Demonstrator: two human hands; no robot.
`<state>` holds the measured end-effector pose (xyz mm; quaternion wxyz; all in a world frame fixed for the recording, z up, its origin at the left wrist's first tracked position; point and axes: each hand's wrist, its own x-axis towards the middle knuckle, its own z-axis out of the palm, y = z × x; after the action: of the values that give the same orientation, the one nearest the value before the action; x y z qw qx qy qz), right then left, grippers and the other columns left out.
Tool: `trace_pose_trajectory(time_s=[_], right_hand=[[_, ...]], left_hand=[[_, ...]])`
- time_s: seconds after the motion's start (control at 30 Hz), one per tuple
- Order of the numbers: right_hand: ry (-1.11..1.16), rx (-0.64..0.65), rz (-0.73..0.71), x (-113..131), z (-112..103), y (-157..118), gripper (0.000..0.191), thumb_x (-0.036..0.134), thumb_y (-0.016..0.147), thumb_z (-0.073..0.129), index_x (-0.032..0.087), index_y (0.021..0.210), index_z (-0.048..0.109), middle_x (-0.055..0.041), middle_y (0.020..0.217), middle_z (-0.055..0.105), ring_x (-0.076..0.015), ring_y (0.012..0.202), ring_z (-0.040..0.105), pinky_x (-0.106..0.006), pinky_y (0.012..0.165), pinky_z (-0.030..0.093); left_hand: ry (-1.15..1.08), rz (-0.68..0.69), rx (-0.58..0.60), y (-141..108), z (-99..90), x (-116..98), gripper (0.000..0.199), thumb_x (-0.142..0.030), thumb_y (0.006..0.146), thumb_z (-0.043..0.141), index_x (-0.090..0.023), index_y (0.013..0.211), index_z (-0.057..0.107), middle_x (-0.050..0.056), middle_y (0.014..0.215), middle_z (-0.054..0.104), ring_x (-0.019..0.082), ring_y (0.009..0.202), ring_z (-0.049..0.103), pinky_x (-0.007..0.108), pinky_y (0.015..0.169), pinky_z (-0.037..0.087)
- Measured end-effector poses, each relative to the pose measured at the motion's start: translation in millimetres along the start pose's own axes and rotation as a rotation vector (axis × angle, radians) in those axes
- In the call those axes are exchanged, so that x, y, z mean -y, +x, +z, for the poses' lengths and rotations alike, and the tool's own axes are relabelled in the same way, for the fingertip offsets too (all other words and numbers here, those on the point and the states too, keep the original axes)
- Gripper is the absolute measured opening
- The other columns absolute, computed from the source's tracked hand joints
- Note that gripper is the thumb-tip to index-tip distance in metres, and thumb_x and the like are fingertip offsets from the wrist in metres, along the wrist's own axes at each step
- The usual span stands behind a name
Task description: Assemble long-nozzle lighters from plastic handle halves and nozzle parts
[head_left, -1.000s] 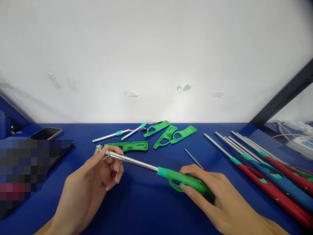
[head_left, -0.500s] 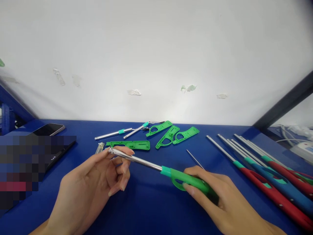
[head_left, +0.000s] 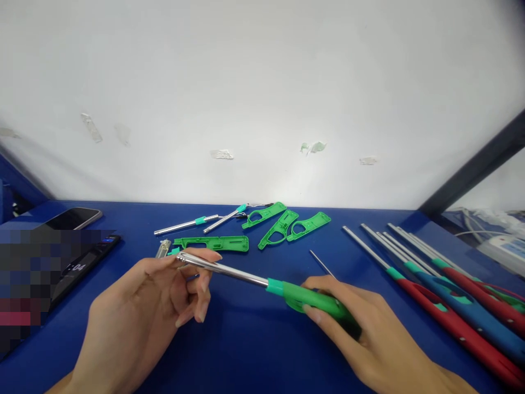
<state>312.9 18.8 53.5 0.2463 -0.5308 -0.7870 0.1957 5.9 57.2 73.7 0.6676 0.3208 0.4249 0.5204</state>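
Note:
A green long-nosed gas lighter (head_left: 241,275) is held across both hands, its metal tube pointing left and slightly up. My right hand (head_left: 381,328) is wrapped round the green handle, thumb on the near side by the trigger loop. At the tube's tip, my left hand (head_left: 135,312) pinches with thumb and forefinger; its other fingers curl loosely below. Just beyond the left fingertips lie a green handle half (head_left: 232,243) and a small clear fuel tank (head_left: 163,249). Beyond the right hand, a thin metal rod (head_left: 321,262) rests on the blue table.
Green handle shells (head_left: 309,226) and metal tubes with teal collars (head_left: 184,225) lie at the back. On the right are several red and blue lighters (head_left: 455,323). A phone (head_left: 88,217) and a dark, partly blurred-out screen (head_left: 82,268) lie left. A white wall (head_left: 262,109) stands behind.
The lighter has rolled slightly in my right hand, so its trigger loop shows less. Both hands keep their hold. The whole view has shifted a little.

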Motion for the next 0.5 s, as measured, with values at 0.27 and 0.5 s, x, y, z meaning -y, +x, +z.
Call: trace_pose_trajectory(time_s=[0.27, 0.5], right_hand=[[-0.062, -0.102, -0.094, -5, 5, 2, 0.013, 0.036, 0.109, 0.055, 0.035, 0.116, 0.066, 0.0067, 0.101, 0.080, -0.0167, 0.084, 0.077, -0.030, 0.073, 0.059], [-0.074, -0.102, -0.102, -11, 6, 2, 0.016, 0.037, 0.110, 0.056, 0.037, 0.121, 0.068, 0.0048, 0.100, 0.078, -0.0171, 0.083, 0.075, -0.033, 0.076, 0.060]], left_hand=[[-0.021, -0.026, -0.149, 6, 3.8, -2, 0.026, -0.031, 0.062, 0.078, -0.013, 0.080, 0.085, 0.010, 0.076, 0.070, 0.022, 0.063, 0.061, 0.029, 0.049, 0.060], [-0.065, -0.024, -0.169, 7, 3.2, -1, 0.011, -0.023, 0.068, 0.072, -0.018, 0.073, 0.081, 0.009, 0.083, 0.074, 0.019, 0.060, 0.060, 0.028, 0.046, 0.059]])
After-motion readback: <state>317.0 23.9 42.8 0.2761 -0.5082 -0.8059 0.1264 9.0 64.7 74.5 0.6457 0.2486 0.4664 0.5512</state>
